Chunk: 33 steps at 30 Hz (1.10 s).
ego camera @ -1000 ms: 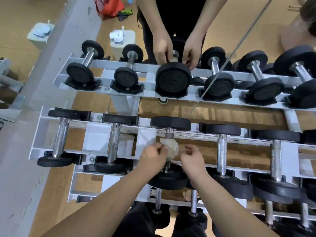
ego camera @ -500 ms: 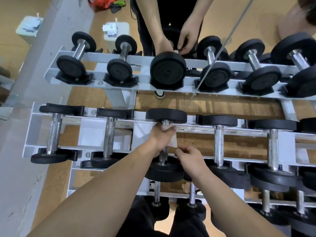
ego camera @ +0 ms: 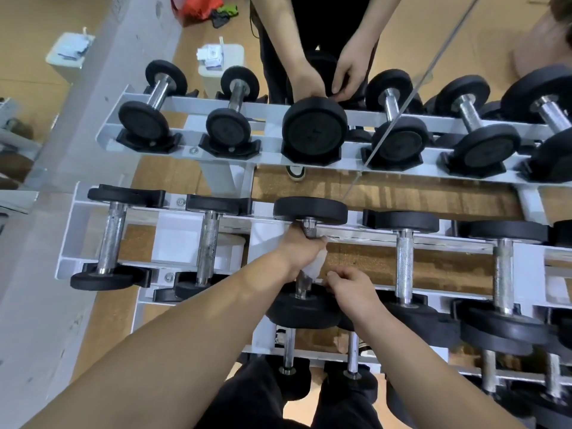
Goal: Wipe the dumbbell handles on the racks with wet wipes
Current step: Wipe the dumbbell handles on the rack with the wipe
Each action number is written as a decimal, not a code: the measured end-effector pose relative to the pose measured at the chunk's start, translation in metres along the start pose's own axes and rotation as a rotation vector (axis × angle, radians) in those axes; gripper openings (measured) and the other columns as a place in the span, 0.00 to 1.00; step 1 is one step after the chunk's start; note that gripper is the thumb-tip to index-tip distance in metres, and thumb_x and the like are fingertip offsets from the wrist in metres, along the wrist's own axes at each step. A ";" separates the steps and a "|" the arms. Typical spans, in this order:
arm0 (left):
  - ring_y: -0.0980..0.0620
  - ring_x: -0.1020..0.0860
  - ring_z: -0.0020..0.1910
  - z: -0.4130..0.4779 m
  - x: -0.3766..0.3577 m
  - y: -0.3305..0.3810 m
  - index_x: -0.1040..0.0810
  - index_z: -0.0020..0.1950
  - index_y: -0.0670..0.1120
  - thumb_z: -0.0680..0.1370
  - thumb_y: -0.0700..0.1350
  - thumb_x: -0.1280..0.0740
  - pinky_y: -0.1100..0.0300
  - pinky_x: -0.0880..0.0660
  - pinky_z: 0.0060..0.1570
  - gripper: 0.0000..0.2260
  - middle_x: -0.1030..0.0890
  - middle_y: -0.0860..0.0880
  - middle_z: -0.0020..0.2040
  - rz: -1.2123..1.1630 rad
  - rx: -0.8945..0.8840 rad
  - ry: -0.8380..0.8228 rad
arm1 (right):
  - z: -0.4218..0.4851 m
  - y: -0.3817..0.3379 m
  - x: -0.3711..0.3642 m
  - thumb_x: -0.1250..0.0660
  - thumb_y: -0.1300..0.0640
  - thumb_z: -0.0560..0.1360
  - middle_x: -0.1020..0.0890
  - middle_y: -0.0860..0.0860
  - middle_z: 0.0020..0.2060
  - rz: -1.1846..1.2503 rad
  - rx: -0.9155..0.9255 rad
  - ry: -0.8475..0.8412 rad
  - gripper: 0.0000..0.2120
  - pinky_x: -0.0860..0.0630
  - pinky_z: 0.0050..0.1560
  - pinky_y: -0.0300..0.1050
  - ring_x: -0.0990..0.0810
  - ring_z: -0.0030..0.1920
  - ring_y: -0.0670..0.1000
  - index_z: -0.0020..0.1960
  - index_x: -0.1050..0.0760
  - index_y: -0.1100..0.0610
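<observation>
While the left hand (ego camera: 301, 253) is clamping the wet wipe (ego camera: 317, 264) round the handle (ego camera: 309, 231) of the dumbbell (ego camera: 309, 210) on the rack (ego camera: 173, 230), the right hand (ego camera: 349, 287), at that dumbbell's near weight, is curling its fingers and seems to be pinching the wet wipe's loose tail. Doing this well probably means keeping the wet wipe wrapped fully round and twisting while sliding along the whole handle, from weight to weight.

No legible text anywhere, embossed marks on the far rack's dumbbell end faces (ego camera: 314, 131) too faint to read, blue print on packets (ego camera: 211, 55) atop the far white bin (ego camera: 232, 61) too small
</observation>
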<state>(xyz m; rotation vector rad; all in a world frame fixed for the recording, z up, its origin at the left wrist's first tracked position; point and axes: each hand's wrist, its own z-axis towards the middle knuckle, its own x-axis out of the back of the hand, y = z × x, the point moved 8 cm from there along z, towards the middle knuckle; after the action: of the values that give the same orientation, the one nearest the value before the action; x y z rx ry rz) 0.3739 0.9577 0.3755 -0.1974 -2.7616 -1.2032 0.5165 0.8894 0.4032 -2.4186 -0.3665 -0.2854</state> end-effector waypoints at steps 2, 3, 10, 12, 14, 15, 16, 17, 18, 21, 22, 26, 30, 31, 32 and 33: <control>0.52 0.20 0.50 -0.007 0.003 -0.002 0.23 0.62 0.44 0.80 0.49 0.29 0.61 0.24 0.48 0.14 0.17 0.48 0.53 -0.050 -0.030 -0.003 | 0.002 0.001 -0.001 0.36 0.57 0.81 0.15 0.53 0.47 -0.024 0.008 0.005 0.07 0.25 0.49 0.48 0.19 0.48 0.53 0.49 0.19 0.53; 0.51 0.19 0.52 -0.011 0.003 -0.010 0.23 0.63 0.45 0.80 0.52 0.29 0.60 0.23 0.50 0.16 0.17 0.48 0.53 -0.005 -0.029 -0.037 | 0.001 0.001 -0.001 0.36 0.57 0.81 0.15 0.52 0.47 -0.034 0.015 0.005 0.08 0.25 0.49 0.48 0.19 0.48 0.53 0.49 0.18 0.53; 0.49 0.19 0.55 -0.038 0.006 -0.040 0.26 0.62 0.46 0.68 0.57 0.22 0.49 0.23 0.61 0.28 0.17 0.48 0.55 0.291 0.096 -0.355 | -0.004 0.002 -0.002 0.36 0.58 0.81 0.16 0.50 0.49 -0.031 0.015 -0.023 0.08 0.22 0.54 0.49 0.19 0.51 0.52 0.52 0.18 0.51; 0.51 0.20 0.54 -0.040 0.008 -0.040 0.26 0.61 0.49 0.72 0.48 0.23 0.51 0.23 0.61 0.21 0.18 0.50 0.54 0.348 0.073 -0.376 | -0.005 0.005 -0.005 0.35 0.60 0.80 0.15 0.51 0.50 -0.002 -0.016 -0.035 0.09 0.21 0.59 0.53 0.18 0.54 0.54 0.52 0.17 0.51; 0.55 0.21 0.50 -0.043 0.010 -0.035 0.28 0.62 0.49 0.76 0.50 0.25 0.60 0.24 0.51 0.20 0.19 0.52 0.52 0.368 0.019 -0.299 | -0.005 0.004 -0.005 0.36 0.62 0.80 0.15 0.52 0.51 0.014 -0.019 -0.025 0.10 0.22 0.60 0.53 0.18 0.55 0.55 0.52 0.17 0.51; 0.57 0.22 0.48 -0.042 0.011 -0.030 0.28 0.62 0.48 0.78 0.52 0.27 0.62 0.26 0.46 0.18 0.20 0.52 0.50 0.349 -0.007 -0.243 | -0.006 0.003 -0.005 0.37 0.62 0.80 0.15 0.53 0.51 0.013 -0.019 -0.020 0.11 0.22 0.59 0.52 0.18 0.55 0.56 0.52 0.18 0.51; 0.57 0.23 0.47 -0.038 0.012 -0.023 0.28 0.62 0.47 0.79 0.52 0.28 0.62 0.28 0.45 0.16 0.21 0.52 0.50 0.330 -0.047 -0.188 | -0.007 0.002 -0.005 0.38 0.62 0.81 0.15 0.54 0.50 0.014 -0.017 -0.022 0.11 0.22 0.56 0.51 0.18 0.55 0.56 0.53 0.18 0.52; 0.55 0.23 0.47 -0.032 0.010 -0.013 0.28 0.60 0.47 0.80 0.50 0.29 0.60 0.27 0.46 0.14 0.21 0.51 0.49 0.311 -0.092 -0.144 | -0.008 0.001 -0.006 0.39 0.62 0.81 0.15 0.54 0.50 0.019 -0.017 -0.028 0.11 0.22 0.53 0.50 0.18 0.54 0.56 0.53 0.18 0.52; 0.53 0.23 0.46 -0.028 0.009 -0.001 0.27 0.56 0.47 0.80 0.47 0.30 0.57 0.26 0.48 0.09 0.21 0.50 0.47 0.271 -0.133 -0.110 | -0.008 0.001 -0.006 0.39 0.62 0.81 0.15 0.55 0.50 0.025 -0.019 -0.035 0.12 0.23 0.50 0.49 0.18 0.53 0.56 0.53 0.18 0.51; 0.50 0.20 0.38 -0.018 0.010 0.017 0.23 0.46 0.46 0.80 0.42 0.30 0.56 0.21 0.43 0.04 0.20 0.48 0.39 0.009 -0.093 -0.012 | -0.007 0.004 -0.006 0.39 0.62 0.81 0.14 0.54 0.51 0.054 -0.041 -0.036 0.13 0.24 0.53 0.47 0.18 0.54 0.54 0.54 0.18 0.51; 0.50 0.19 0.35 -0.019 0.009 0.015 0.22 0.47 0.46 0.80 0.43 0.29 0.58 0.21 0.39 0.04 0.19 0.47 0.38 -0.109 -0.051 -0.011 | -0.007 0.005 -0.005 0.39 0.63 0.81 0.14 0.53 0.51 0.068 -0.049 -0.035 0.13 0.23 0.54 0.47 0.17 0.54 0.53 0.54 0.18 0.51; 0.46 0.16 0.44 -0.028 0.007 -0.005 0.21 0.58 0.44 0.67 0.47 0.23 0.53 0.19 0.47 0.22 0.16 0.44 0.47 -0.176 0.015 -0.138 | -0.010 0.006 -0.002 0.36 0.59 0.81 0.14 0.53 0.51 0.081 -0.046 -0.042 0.09 0.24 0.51 0.47 0.17 0.53 0.53 0.55 0.18 0.50; 0.43 0.18 0.51 -0.046 0.014 -0.035 0.21 0.58 0.45 0.63 0.44 0.28 0.50 0.22 0.54 0.23 0.17 0.42 0.50 0.189 0.015 -0.344 | -0.008 -0.003 -0.006 0.31 0.53 0.81 0.17 0.51 0.53 0.083 -0.006 -0.041 0.08 0.23 0.50 0.46 0.19 0.51 0.51 0.59 0.20 0.51; 0.44 0.18 0.49 -0.047 0.018 -0.041 0.21 0.57 0.44 0.65 0.43 0.28 0.51 0.23 0.52 0.20 0.17 0.42 0.49 0.173 0.033 -0.349 | -0.006 -0.005 -0.009 0.30 0.51 0.80 0.17 0.49 0.53 0.066 0.004 -0.045 0.09 0.24 0.51 0.45 0.19 0.51 0.51 0.59 0.21 0.51; 0.45 0.18 0.47 -0.047 0.021 -0.045 0.20 0.56 0.44 0.68 0.42 0.29 0.52 0.23 0.51 0.17 0.17 0.43 0.48 0.104 0.052 -0.332 | -0.005 -0.007 -0.012 0.28 0.51 0.79 0.17 0.49 0.51 0.041 0.014 -0.052 0.09 0.25 0.49 0.45 0.19 0.51 0.50 0.57 0.20 0.52; 0.46 0.18 0.46 -0.046 0.025 -0.047 0.19 0.54 0.44 0.71 0.41 0.29 0.53 0.23 0.50 0.12 0.16 0.43 0.46 0.021 0.059 -0.290 | -0.004 -0.009 -0.015 0.27 0.53 0.78 0.16 0.49 0.48 0.013 0.031 -0.050 0.07 0.26 0.47 0.44 0.19 0.49 0.50 0.54 0.19 0.53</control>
<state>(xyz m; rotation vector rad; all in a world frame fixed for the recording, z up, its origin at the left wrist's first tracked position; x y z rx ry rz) 0.3447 0.8940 0.3771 -0.4265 -3.0266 -1.1682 0.4987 0.8906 0.4070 -2.4003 -0.3747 -0.2121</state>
